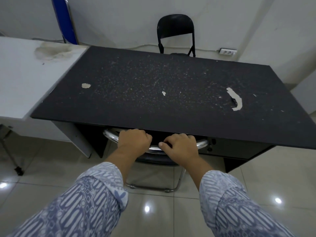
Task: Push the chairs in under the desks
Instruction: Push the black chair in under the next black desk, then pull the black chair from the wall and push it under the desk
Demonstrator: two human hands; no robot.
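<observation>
Most of the near chair (203,143) is hidden under the black desk (153,86), whose right corner is cut off by the frame edge. The finger ends of the left hand (134,140) and right hand (179,145) are concealed beyond the chair's chrome rail. The far chair (176,25) is hidden below its backrest. The blue chair (64,19) is cropped at the top and the white desk (20,74) at the left.

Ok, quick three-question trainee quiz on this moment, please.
1. True or false: the left hand and the right hand both grip the chrome rail atop the near chair.
2. Where does the black folding chair stand? A) beyond the black desk's far edge B) under its near edge C) on the desktop
3. Fill in: the adjoining desk on the left is ___.
Key: 1 true; 2 A; 3 white.
</observation>
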